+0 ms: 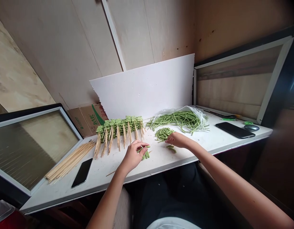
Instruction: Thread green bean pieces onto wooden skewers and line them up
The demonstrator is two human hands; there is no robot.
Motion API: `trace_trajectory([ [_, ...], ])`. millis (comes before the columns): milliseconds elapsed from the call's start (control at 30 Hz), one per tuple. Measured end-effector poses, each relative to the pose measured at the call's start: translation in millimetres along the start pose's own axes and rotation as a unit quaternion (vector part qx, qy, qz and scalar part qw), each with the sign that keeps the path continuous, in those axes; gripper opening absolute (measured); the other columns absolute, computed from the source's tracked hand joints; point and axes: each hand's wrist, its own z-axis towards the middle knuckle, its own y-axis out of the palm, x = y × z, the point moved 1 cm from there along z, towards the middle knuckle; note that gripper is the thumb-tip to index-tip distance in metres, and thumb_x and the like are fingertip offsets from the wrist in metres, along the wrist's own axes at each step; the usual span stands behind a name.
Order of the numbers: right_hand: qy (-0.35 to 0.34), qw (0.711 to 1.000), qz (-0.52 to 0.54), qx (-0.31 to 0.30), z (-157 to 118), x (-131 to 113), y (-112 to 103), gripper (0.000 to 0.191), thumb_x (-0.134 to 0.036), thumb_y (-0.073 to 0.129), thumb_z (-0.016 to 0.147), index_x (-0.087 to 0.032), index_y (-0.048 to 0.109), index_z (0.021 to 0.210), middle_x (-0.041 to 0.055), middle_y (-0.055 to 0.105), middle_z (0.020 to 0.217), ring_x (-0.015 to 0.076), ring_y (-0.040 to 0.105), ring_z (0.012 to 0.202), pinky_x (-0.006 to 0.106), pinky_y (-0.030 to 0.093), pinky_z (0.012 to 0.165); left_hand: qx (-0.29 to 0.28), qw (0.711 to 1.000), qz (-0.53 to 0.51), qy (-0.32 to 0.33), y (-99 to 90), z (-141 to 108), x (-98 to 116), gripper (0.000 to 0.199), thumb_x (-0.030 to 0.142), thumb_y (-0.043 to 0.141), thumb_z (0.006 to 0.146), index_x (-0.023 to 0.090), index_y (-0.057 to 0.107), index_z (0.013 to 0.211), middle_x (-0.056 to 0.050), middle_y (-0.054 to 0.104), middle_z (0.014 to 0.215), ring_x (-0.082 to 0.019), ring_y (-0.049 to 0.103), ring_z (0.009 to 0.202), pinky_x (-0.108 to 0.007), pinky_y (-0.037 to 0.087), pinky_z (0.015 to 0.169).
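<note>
Head view: Skewered green beans (120, 123) stand stacked at the back of a white tabletop (194, 147), their bamboo ends fanned toward the worker, and by their number a good share of the work looks done. Plenty appears left: a heap of cut bean pieces (164, 134) lies beside the stack, long uncut beans (180, 121) spill from a clear plastic bag (203, 118) behind it, and a sheaf of bare bamboo sticks (70, 161) rests at the left. In front, the left hand (134, 153) curls its thumb and fingers narrowly around a short row of bean pieces (146, 155) at the table's near side; a single stick (110, 173) pokes out below the wrist. The right hand (176, 140) reaches to the heap's edge, fingertips drawn close together; whether they grip a piece cannot be told. A few loose pieces (171, 148) lie just beneath it.
</note>
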Motion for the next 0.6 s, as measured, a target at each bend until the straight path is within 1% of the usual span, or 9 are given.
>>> trace_trajectory([
  [67, 0.008, 0.999, 0.038, -0.037, -1, -16, -7, 0.042, -0.059, 0.07, 0.089, -0.02, 0.08, 0.075, 0.0098, 0.074, 0.068, 0.0222, 0.066, 0.063, 0.033, 0.053, 0.063, 0.013, 1.0, -0.014, 0.006, 1.4, -1, 0, 0.021, 0.032, 0.07, 0.093, 0.023, 0.08, 0.108, -0.01, 0.07, 0.108, -0.021, 0.067, 0.093, -0.035, 0.057, 0.084],
  [100, 0.0, 0.997, 0.063, -0.05, -1, -27, -10, 0.043, -0.061, 0.07, 0.089, -0.02, 0.081, 0.082, 0.0105, 0.077, 0.076, 0.0236, 0.069, 0.069, 0.034, 0.054, 0.066, 0.019, 1.0, -0.022, 0.006, 2.3, -1, 0, 0.021, 0.032, 0.072, 0.092, 0.022, 0.08, 0.109, -0.01, 0.07, 0.107, -0.021, 0.067, 0.094, -0.036, 0.057, 0.086],
  [167, -0.036, 0.99, 0.119, -0.073, -3, -51, -16, 0.046, -0.064, 0.072, 0.086, -0.02, 0.082, 0.096, 0.0102, 0.08, 0.092, 0.0252, 0.073, 0.082, 0.034, 0.056, 0.072, 0.03, 0.999, -0.038, 0.002, 4.8, -2, 1, 0.024, 0.031, 0.075, 0.089, 0.022, 0.078, 0.111, -0.009, 0.07, 0.106, -0.021, 0.068, 0.094, -0.036, 0.058, 0.088],
  [200, -0.056, 0.984, 0.148, -0.087, -4, -64, -17, 0.046, -0.064, 0.074, 0.084, -0.021, 0.082, 0.099, 0.0097, 0.08, 0.098, 0.0252, 0.073, 0.088, 0.033, 0.057, 0.075, 0.034, 0.998, -0.046, 0.001, 6.3, -2, 2, 0.025, 0.031, 0.076, 0.089, 0.022, 0.077, 0.112, -0.009, 0.071, 0.105, -0.021, 0.068, 0.094, -0.036, 0.058, 0.088],
  [267, -0.084, 0.97, 0.205, -0.106, -7, -87, -18, 0.048, -0.063, 0.078, 0.081, -0.022, 0.081, 0.106, 0.0086, 0.08, 0.105, 0.0242, 0.074, 0.092, 0.033, 0.057, 0.079, 0.042, 0.997, -0.06, 0.001, 9.4, -3, 5, 0.029, 0.031, 0.078, 0.088, 0.021, 0.076, 0.114, -0.008, 0.072, 0.103, -0.02, 0.069, 0.093, -0.036, 0.059, 0.088],
  [333, -0.104, 0.96, 0.241, -0.103, -9, -103, -16, 0.049, -0.061, 0.081, 0.079, -0.022, 0.08, 0.109, 0.0079, 0.079, 0.105, 0.0231, 0.074, 0.093, 0.032, 0.057, 0.08, 0.047, 0.996, -0.075, 0.004, 12.1, -3, 8, 0.03, 0.032, 0.079, 0.087, 0.021, 0.075, 0.115, -0.007, 0.073, 0.103, -0.019, 0.07, 0.094, -0.035, 0.06, 0.087],
  [433, -0.125, 0.959, 0.244, -0.072, -11, -113, -13, 0.043, -0.06, 0.078, 0.083, -0.022, 0.081, 0.104, 0.0071, 0.08, 0.098, 0.0211, 0.073, 0.087, 0.032, 0.056, 0.079, 0.05, 0.994, -0.097, 0.004, 13.3, -4, 12, 0.034, 0.034, 0.082, 0.085, 0.02, 0.075, 0.115, -0.007, 0.074, 0.101, -0.019, 0.071, 0.093, -0.034, 0.061, 0.086],
  [533, -0.125, 0.965, 0.228, -0.037, -11, -111, -15, 0.04, -0.058, 0.073, 0.088, -0.021, 0.082, 0.101, 0.0074, 0.08, 0.094, 0.02, 0.072, 0.082, 0.031, 0.055, 0.075, 0.049, 0.994, -0.099, -0.006, 10.8, -4, 13, 0.037, 0.034, 0.084, 0.083, 0.019, 0.075, 0.115, -0.008, 0.075, 0.102, -0.019, 0.071, 0.089, -0.034, 0.062, 0.084],
  [600, -0.114, 0.969, 0.218, -0.014, -11, -109, -18, 0.039, -0.056, 0.071, 0.09, -0.02, 0.081, 0.101, 0.0082, 0.08, 0.095, 0.0203, 0.072, 0.083, 0.031, 0.054, 0.073, 0.053, 0.995, -0.088, -0.018, 8.7, -4, 13, 0.032, 0.035, 0.082, 0.085, 0.018, 0.076, 0.112, -0.009, 0.077, 0.103, -0.019, 0.073, 0.089, -0.034, 0.062, 0.084],
])
